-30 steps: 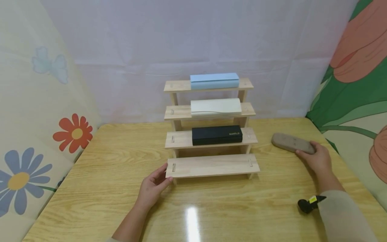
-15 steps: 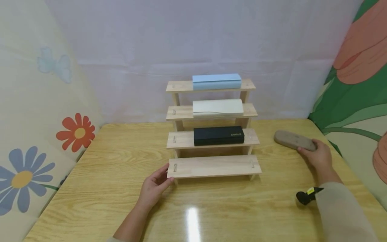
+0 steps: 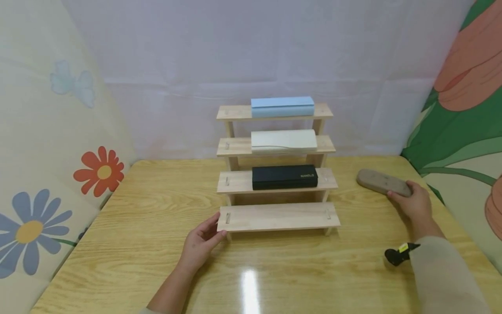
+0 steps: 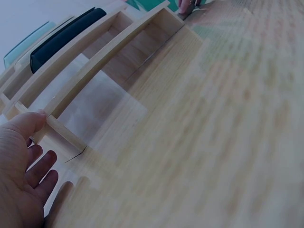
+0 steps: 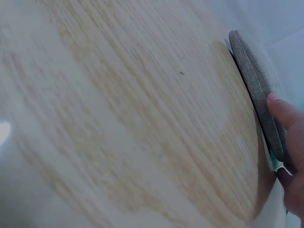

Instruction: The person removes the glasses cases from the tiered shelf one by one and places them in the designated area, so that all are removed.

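A four-tier wooden display stand (image 3: pixel 278 216) stands on the table. My left hand (image 3: pixel 200 245) holds the left end of its lowest shelf, thumb at the front corner; in the left wrist view the thumb (image 4: pixel 32 122) touches that corner and the other fingers lie lower, off the shelf. At the right, my right hand (image 3: pixel 415 203) grips the right end of a grey-brown fabric glasses case (image 3: pixel 378 180). The right wrist view shows the thumb on this glasses case (image 5: pixel 259 90), close to the tabletop; the fingers behind it are mostly hidden.
On the stand's upper tiers lie a light blue case (image 3: pixel 282 107), a white case (image 3: pixel 283 140) and a black case (image 3: pixel 284 177). The wood-grain table (image 3: pixel 164 196) reaches a white backdrop (image 3: pixel 188 52). A black wrist device (image 3: pixel 399 254) is at my right sleeve.
The head view has shifted slightly, so the stand appears a little further right. The far end of the glasses case has swung slightly away from me. Both hands keep their hold.
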Tool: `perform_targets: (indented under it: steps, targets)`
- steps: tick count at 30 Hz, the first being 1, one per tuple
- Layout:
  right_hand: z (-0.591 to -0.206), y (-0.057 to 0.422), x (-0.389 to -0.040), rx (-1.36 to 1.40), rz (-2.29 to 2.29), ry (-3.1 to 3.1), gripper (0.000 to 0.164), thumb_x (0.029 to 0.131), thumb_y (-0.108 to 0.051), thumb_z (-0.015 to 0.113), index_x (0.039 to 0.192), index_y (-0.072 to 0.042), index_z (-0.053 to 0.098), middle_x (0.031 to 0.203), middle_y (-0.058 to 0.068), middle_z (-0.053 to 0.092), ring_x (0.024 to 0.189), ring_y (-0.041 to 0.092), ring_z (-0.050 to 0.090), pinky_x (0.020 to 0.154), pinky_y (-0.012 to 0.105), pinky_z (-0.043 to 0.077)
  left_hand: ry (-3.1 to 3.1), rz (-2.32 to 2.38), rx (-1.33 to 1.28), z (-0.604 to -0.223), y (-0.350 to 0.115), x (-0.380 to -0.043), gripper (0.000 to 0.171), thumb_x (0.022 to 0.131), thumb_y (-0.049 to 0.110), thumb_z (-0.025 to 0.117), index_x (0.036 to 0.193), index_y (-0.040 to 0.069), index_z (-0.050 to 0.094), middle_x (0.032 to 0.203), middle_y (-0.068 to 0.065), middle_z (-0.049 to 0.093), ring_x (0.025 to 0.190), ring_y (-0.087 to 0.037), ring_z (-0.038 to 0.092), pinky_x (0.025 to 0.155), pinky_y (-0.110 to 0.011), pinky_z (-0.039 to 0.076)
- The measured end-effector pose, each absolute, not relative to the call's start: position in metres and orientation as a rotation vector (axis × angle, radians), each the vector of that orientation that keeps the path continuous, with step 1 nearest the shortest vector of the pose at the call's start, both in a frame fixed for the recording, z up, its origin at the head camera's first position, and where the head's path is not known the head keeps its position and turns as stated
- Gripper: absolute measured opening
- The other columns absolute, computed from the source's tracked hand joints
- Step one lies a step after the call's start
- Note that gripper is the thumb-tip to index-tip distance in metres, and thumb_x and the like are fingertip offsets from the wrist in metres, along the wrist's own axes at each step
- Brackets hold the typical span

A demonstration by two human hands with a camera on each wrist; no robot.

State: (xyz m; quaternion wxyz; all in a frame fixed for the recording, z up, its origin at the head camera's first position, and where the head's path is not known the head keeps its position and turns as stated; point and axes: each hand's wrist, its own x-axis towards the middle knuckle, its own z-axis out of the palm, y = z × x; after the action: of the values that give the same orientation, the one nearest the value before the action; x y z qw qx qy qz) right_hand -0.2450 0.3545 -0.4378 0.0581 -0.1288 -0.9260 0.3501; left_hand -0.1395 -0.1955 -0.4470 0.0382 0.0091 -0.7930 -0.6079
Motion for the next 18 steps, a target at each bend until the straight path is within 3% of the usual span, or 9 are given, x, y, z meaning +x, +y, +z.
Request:
perform_targets:
  steps: [5,13,18]
  targets:
    - [-0.435,0.353,-0.243,-0.381,1.119,-2.768,0.085,0.097,-0.042,0.055,0.150,0.011,0.018,0.151,0.041,0.020,0.138,0.058,0.020,0.113,0.065,0.022,-2.433,-1.867,0.031,-0.446,-0.195,-0.139,0.053,0.088,0.003,0.070,0.138,-0.002,0.052,0.138,-0.020,0.057,0.120,-0.027,0.058,0.088,-0.011,0.047]
    - [-0.423,0.344,-0.236,-0.403,1.265,-2.697,0.087,0.097,-0.047,0.053,0.154,0.004,0.012,0.158,0.036,0.006,0.143,0.055,0.009,0.113,0.067,0.018,-2.452,-1.856,0.040,-0.443,-0.195,-0.137,0.054,0.089,0.005,0.070,0.139,-0.003,0.051,0.140,-0.021,0.055,0.124,-0.033,0.056,0.089,-0.010,0.045]
    - [-0.417,0.336,-0.233,-0.364,1.338,-2.663,0.086,0.097,-0.045,0.055,0.155,0.002,0.012,0.158,0.035,0.006,0.144,0.054,0.011,0.113,0.067,0.019,-2.449,-1.867,0.036,-0.443,-0.195,-0.138,0.054,0.089,0.004,0.069,0.139,-0.003,0.050,0.140,-0.020,0.055,0.125,-0.033,0.055,0.089,-0.010,0.045]
